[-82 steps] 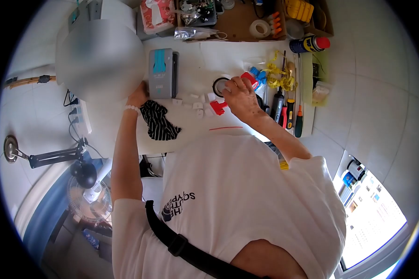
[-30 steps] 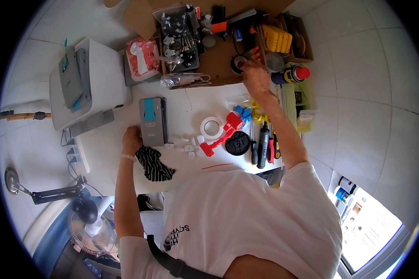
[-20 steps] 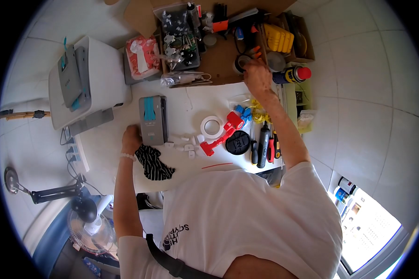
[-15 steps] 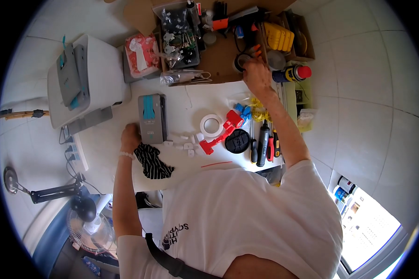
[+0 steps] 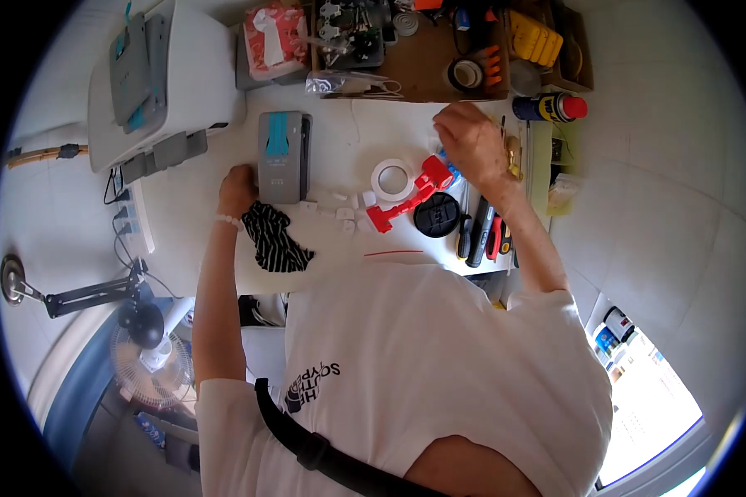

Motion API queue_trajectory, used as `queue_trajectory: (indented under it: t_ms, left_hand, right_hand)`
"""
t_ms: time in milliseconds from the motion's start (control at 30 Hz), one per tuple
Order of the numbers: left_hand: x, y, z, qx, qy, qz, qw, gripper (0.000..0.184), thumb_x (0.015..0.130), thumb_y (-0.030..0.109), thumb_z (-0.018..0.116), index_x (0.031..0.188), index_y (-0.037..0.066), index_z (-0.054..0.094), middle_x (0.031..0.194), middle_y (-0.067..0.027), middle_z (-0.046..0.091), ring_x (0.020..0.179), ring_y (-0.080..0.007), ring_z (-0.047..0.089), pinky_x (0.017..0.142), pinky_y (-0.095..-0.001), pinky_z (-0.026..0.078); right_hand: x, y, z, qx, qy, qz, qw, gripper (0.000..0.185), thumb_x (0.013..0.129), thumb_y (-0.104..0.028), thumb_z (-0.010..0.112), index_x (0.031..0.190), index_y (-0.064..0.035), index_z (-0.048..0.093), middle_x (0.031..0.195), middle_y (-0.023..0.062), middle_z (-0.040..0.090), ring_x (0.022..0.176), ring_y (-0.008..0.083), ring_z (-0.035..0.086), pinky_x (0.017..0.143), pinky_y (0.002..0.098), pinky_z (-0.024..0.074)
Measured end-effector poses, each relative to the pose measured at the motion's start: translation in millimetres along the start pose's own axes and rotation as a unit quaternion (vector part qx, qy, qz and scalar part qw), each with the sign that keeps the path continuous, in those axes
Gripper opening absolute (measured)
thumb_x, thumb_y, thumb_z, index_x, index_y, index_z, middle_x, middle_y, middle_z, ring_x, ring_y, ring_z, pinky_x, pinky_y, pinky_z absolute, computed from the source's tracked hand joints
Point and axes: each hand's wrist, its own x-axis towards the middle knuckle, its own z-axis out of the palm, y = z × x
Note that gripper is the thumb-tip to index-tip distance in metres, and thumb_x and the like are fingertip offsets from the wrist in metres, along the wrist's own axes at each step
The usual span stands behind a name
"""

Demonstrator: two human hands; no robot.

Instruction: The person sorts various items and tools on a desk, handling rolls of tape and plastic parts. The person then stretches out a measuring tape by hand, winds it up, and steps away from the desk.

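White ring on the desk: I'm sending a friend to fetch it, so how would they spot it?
On the white desk, look below the open cardboard box in the head view. The white ring lies flat between the grey case and the right hand, just beside a red plastic piece. Unlike the solid black disc nearby, it is pale with a big open hole.

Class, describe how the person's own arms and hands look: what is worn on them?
The left hand and right hand wear no gloves. A pale, beaded-looking bracelet circles the left wrist; none shows on the right. White short sleeves leave both forearms uncovered.
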Motion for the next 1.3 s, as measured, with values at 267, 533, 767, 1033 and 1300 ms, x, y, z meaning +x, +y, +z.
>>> queue_trajectory:
  t_ms: [267, 533, 767, 1033, 1300]
  left_hand:
    - [3, 3, -4, 0.015, -0.024, -0.044, 0.999, 0.022, 0.066, 0.012, 0.069, 0.082, 0.000, 0.059, 0.094, -0.0217, 0.061, 0.091, -0.0392, 0.058, 0.076, -0.0435, 0.049]
    - [4, 8, -9, 0.003, -0.055, -0.037, 0.998, 0.028, 0.062, 0.012, 0.073, 0.083, -0.001, 0.060, 0.094, -0.0219, 0.061, 0.091, -0.0392, 0.059, 0.077, -0.0429, 0.049]
    - [3, 8, -6, 0.020, -0.033, -0.030, 0.999, 0.027, 0.061, 0.011, 0.074, 0.080, -0.001, 0.059, 0.091, -0.0219, 0.061, 0.089, -0.0397, 0.058, 0.075, -0.0435, 0.050]
    - [2, 9, -7, 0.000, -0.039, -0.047, 0.998, 0.021, 0.065, 0.009, 0.070, 0.079, -0.001, 0.058, 0.091, -0.0232, 0.060, 0.087, -0.0411, 0.058, 0.074, -0.0446, 0.049]
    - [3, 4, -2, 0.019, -0.042, -0.051, 0.998, 0.018, 0.067, 0.009, 0.068, 0.079, 0.000, 0.058, 0.092, -0.0227, 0.060, 0.088, -0.0413, 0.058, 0.073, -0.0449, 0.049]
  right_hand:
    - [-66, -52, 75, -0.146, -0.104, -0.082, 0.980, 0.013, 0.063, -0.007, 0.064, 0.075, -0.0051, 0.069, 0.105, 0.0140, 0.056, 0.103, 0.0290, 0.049, 0.092, 0.0456, 0.0366]
    - [-82, -43, 103, -0.195, -0.080, -0.041, 0.977, 0.013, 0.071, -0.007, 0.061, 0.080, 0.0007, 0.066, 0.124, 0.0224, 0.049, 0.109, 0.0358, 0.050, 0.099, 0.0503, 0.0343]
    - [-63, -53, 64, -0.082, -0.093, -0.030, 0.992, 0.020, 0.064, -0.012, 0.065, 0.081, -0.0010, 0.065, 0.121, 0.0227, 0.049, 0.105, 0.0349, 0.051, 0.098, 0.0476, 0.0353]
    - [-6, -5, -10, 0.007, 0.058, 0.066, 0.996, 0.031, 0.062, -0.015, 0.073, 0.090, -0.0041, 0.063, 0.125, 0.0172, 0.049, 0.109, 0.0349, 0.050, 0.092, 0.0444, 0.0388]
    - [34, 57, -25, -0.075, 0.063, 0.073, 0.992, 0.031, 0.062, -0.010, 0.075, 0.089, -0.0010, 0.062, 0.125, 0.0169, 0.053, 0.104, 0.0357, 0.056, 0.088, 0.0408, 0.0463]
